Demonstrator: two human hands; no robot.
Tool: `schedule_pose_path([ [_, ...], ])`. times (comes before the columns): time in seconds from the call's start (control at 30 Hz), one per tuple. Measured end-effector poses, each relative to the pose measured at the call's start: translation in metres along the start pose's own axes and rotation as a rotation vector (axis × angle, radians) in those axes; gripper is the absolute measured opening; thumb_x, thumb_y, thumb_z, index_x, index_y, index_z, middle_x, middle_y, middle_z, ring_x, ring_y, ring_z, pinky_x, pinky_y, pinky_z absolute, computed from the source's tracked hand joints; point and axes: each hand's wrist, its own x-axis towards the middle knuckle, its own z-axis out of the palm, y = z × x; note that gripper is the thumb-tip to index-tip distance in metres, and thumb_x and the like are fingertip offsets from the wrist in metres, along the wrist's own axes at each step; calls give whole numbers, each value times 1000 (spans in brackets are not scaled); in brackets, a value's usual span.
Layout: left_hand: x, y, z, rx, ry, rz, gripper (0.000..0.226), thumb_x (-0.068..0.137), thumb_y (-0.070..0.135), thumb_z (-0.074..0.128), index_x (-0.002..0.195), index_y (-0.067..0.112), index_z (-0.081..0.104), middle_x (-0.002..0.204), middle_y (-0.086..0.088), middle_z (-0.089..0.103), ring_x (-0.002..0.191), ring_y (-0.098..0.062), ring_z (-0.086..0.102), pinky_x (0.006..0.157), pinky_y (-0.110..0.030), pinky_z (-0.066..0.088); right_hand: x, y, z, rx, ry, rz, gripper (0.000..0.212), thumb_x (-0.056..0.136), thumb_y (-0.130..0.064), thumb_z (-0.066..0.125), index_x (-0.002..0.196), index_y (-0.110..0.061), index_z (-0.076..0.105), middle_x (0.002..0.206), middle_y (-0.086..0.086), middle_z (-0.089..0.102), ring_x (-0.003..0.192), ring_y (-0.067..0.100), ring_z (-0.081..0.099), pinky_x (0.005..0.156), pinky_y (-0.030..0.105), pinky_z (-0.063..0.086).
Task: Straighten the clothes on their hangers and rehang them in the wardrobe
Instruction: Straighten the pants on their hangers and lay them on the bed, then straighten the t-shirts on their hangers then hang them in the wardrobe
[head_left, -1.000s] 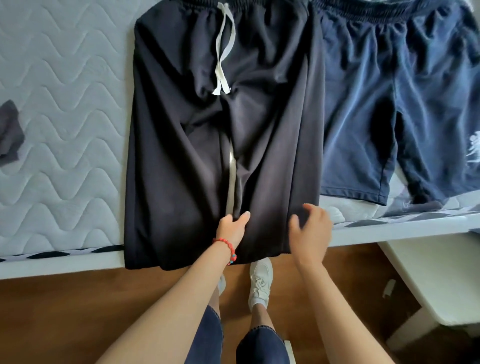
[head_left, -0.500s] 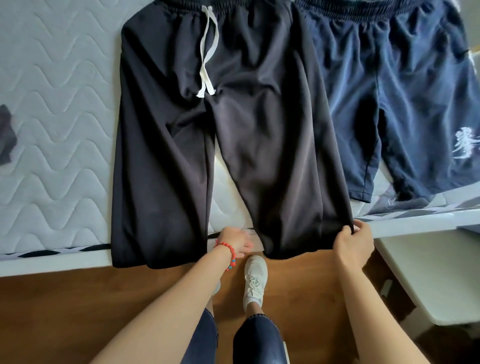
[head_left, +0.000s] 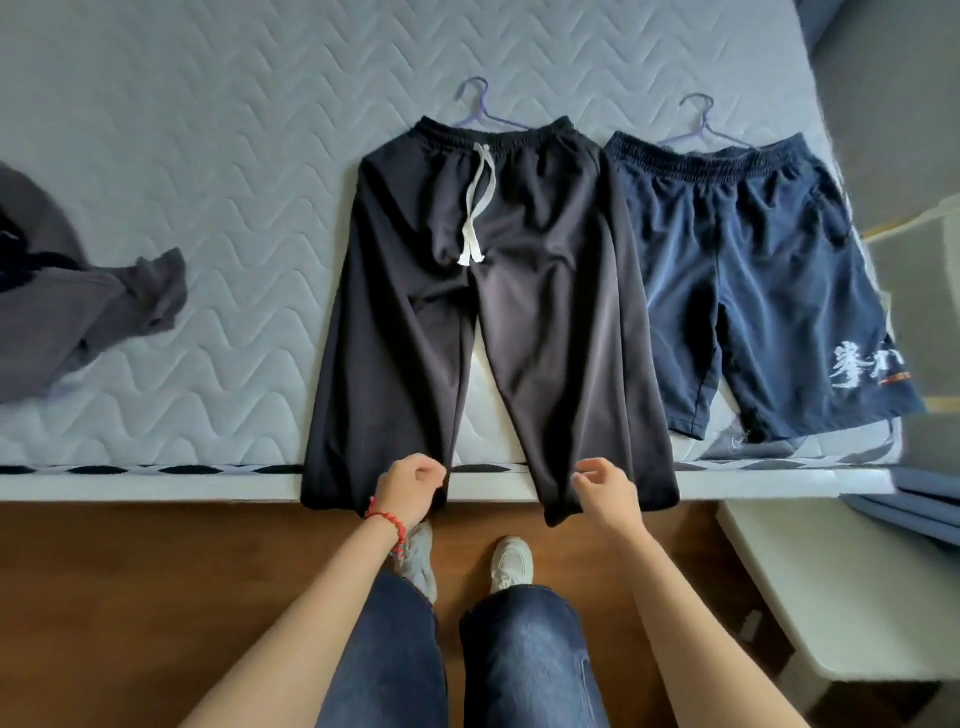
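Note:
Black trousers (head_left: 545, 312) with a white drawstring lie flat on the mattress on a purple hanger (head_left: 480, 106), legs spread in a V and hems hanging over the bed edge. My left hand (head_left: 410, 491), with a red bead bracelet, is curled at the inner hem corner of the left leg and seems to pinch the cloth. My right hand (head_left: 605, 488) hovers over the right leg's hem with fingers loosely curled and apart, holding nothing. Navy shorts (head_left: 753, 291) with white lettering lie to the right on a second purple hanger (head_left: 701, 122).
A crumpled grey garment (head_left: 78, 312) lies at the left of the quilted mattress (head_left: 208, 156). The white bed frame edge (head_left: 156, 486) runs across, with wooden floor (head_left: 130, 597) below. A white bench (head_left: 831, 587) stands at the lower right, with blue fabric (head_left: 924, 499) above it.
The view has pulled back, now showing both hangers. My right hand let go of the right leg's outer hem and moved inward. My left hand shifted to the left leg's inner hem.

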Motion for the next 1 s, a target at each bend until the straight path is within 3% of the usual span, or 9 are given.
schedule_pose_path([
  [0.2, -42, -45, -83, -6, 122, 19, 11, 88, 22, 51, 81, 24, 59, 95, -6, 68, 97, -24, 61, 79, -26, 43, -51, -50, 58, -117, -104, -86, 31, 85, -15, 50, 114, -12, 61, 107, 10, 67, 95, 25, 60, 72, 24, 39],
  [0.33, -60, -112, -139, -60, 171, -26, 15, 88, 21, 53, 75, 28, 57, 100, -7, 69, 98, -23, 61, 77, -25, 43, -84, -81, 112, -219, -178, -134, 17, 83, -14, 52, 96, -17, 64, 89, 8, 64, 91, 26, 63, 75, 29, 46],
  [0.47, -73, -199, -205, -208, 224, -95, 23, 86, 11, 56, 68, 25, 57, 88, -8, 66, 93, -27, 62, 82, -30, 47, -104, -113, 176, -404, -219, -222, 12, 83, -14, 54, 77, -23, 61, 85, 7, 62, 84, 27, 62, 82, 33, 48],
  [0.57, -82, -274, -254, -324, 294, -171, 27, 84, 6, 58, 65, 24, 56, 86, -15, 67, 88, -28, 62, 82, -33, 46, -123, -140, 229, -465, -226, -234, 30, 86, -10, 51, 60, -24, 55, 73, 8, 59, 65, 23, 56, 69, 30, 49],
  [0.67, -98, -333, -294, -438, 384, -251, 25, 84, 2, 57, 65, 19, 56, 82, -18, 65, 84, -30, 61, 78, -35, 45, -141, -161, 279, -553, -275, -239, 18, 86, -8, 50, 72, -15, 59, 66, 6, 58, 52, 16, 52, 57, 22, 45],
  [0.73, -112, -358, -313, -491, 397, -300, 19, 87, 1, 53, 71, 10, 55, 81, -14, 59, 83, -25, 54, 73, -29, 38, -146, -173, 310, -629, -315, -256, 13, 85, -8, 51, 78, -15, 60, 63, 4, 58, 52, 17, 53, 62, 27, 47],
  [0.83, -119, -387, -328, -539, 417, -357, 12, 89, 3, 51, 78, 2, 55, 81, -14, 57, 81, -23, 51, 65, -26, 35, -158, -199, 351, -706, -340, -296, 23, 83, -11, 54, 66, -27, 57, 71, 4, 61, 66, 22, 55, 76, 32, 50],
  [0.93, -113, -394, -345, -550, 391, -355, 13, 90, 7, 50, 77, 4, 54, 81, -12, 56, 79, -21, 51, 59, -25, 33, -159, -222, 381, -761, -354, -325, 22, 82, -17, 55, 67, -34, 53, 77, 3, 61, 78, 23, 57, 82, 29, 47],
  [1.0, -102, -392, -362, -516, 343, -340, 14, 90, 14, 50, 77, 10, 54, 81, -9, 57, 74, -17, 50, 58, -23, 34, -149, -232, 397, -764, -353, -304, 16, 79, -16, 57, 71, -30, 57, 79, 6, 62, 79, 26, 60, 84, 36, 50],
])
